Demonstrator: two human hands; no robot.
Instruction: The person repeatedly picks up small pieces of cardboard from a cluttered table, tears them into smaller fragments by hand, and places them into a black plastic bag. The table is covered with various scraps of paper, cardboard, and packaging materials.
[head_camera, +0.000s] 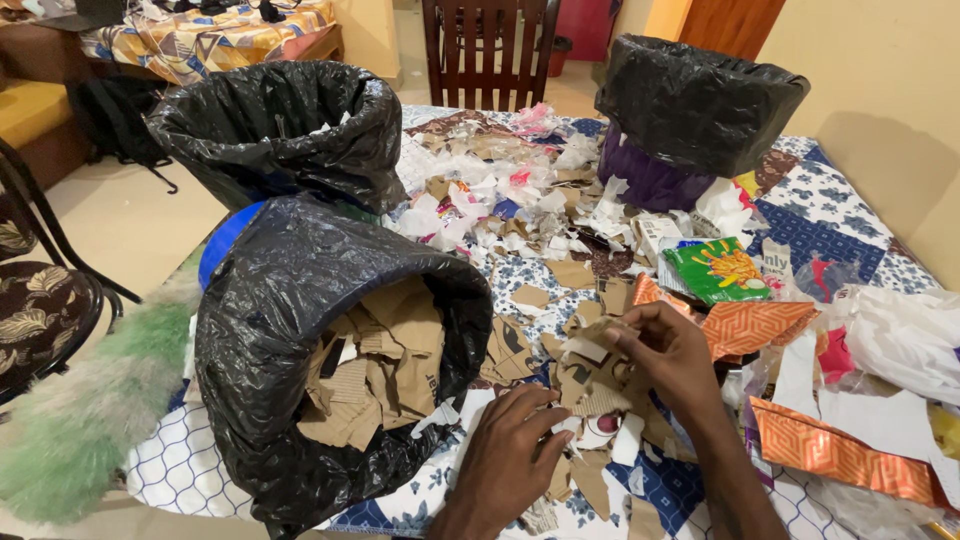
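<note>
My right hand (668, 352) pinches a torn piece of brown cardboard (590, 340) above a heap of cardboard scraps (600, 395) on the table. My left hand (512, 448) lies palm down on the scraps just below it, fingers gathering pieces beside a small white scrap. To the left, a blue bin lined with a black bag (290, 300) leans toward me and holds several brown cardboard pieces (385, 365).
Two more black-bagged bins (290, 125) (700, 95) stand at the back of the patterned tablecloth (830, 215). Mixed paper scraps (500, 195), a green snack packet (715, 268), orange wrappers (840, 450) and white plastic (905, 335) cover the table. A wooden chair (487, 50) stands behind.
</note>
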